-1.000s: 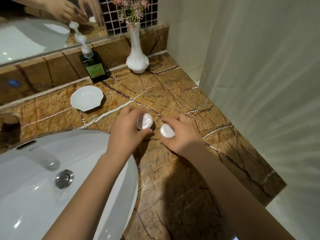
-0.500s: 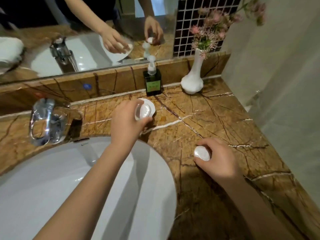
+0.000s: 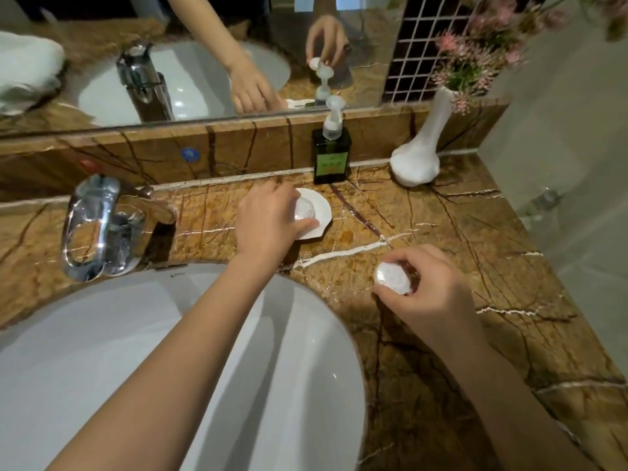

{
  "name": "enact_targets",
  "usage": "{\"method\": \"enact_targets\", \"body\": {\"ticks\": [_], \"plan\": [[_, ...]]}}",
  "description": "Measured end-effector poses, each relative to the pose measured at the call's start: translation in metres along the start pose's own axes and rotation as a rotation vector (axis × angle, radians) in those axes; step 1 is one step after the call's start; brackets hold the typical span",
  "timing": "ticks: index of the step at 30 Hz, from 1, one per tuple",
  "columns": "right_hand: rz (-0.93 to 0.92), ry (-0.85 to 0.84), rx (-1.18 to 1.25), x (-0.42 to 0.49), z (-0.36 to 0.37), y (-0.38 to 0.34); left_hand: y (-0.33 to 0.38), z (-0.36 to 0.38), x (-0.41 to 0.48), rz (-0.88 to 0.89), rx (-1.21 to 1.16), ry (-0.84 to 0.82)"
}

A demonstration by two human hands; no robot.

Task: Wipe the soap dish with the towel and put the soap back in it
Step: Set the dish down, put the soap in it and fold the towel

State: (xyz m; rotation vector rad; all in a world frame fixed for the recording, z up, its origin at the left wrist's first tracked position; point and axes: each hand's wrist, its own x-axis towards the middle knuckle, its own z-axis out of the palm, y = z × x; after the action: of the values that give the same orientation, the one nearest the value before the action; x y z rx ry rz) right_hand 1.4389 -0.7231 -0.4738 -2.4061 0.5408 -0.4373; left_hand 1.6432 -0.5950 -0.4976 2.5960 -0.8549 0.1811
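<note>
The left hand point(image 3: 268, 222) reaches over the white shell-shaped soap dish point(image 3: 323, 207) on the brown marble counter point(image 3: 458, 253), its fingers closed around a small wrapped soap point(image 3: 304, 210) held right at the dish. The right hand point(image 3: 431, 294) sits nearer, just above the counter beside the white sink point(image 3: 306, 385), fingers clamped on a second wrapped soap point(image 3: 393, 282). Behind the dish stand a green pump bottle point(image 3: 331, 154) and a white vase point(image 3: 416, 158); the tap point(image 3: 95, 226) is off to the left
</note>
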Motion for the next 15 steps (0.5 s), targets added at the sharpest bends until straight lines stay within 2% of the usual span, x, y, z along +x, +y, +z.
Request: {"method": "enact_targets", "body": {"ticks": [6, 9, 12, 15], "plan": [[0.013, -0.002, 0.029, 0.013, 0.008, -0.003, -0.002, 0.0, -0.003, 0.019, 0.043, -0.048], [0.005, -0.031, 0.053, 0.027, 0.014, -0.008, -0.006, -0.004, -0.005, 0.047, -0.006, -0.07], [0.041, -0.062, 0.037, 0.049, 0.023, -0.02, -0.014, -0.013, -0.015, 0.039, -0.106, -0.02], [-0.013, -0.025, 0.018, 0.071, 0.037, -0.036, -0.025, -0.023, -0.034, -0.012, -0.163, 0.019]]}}
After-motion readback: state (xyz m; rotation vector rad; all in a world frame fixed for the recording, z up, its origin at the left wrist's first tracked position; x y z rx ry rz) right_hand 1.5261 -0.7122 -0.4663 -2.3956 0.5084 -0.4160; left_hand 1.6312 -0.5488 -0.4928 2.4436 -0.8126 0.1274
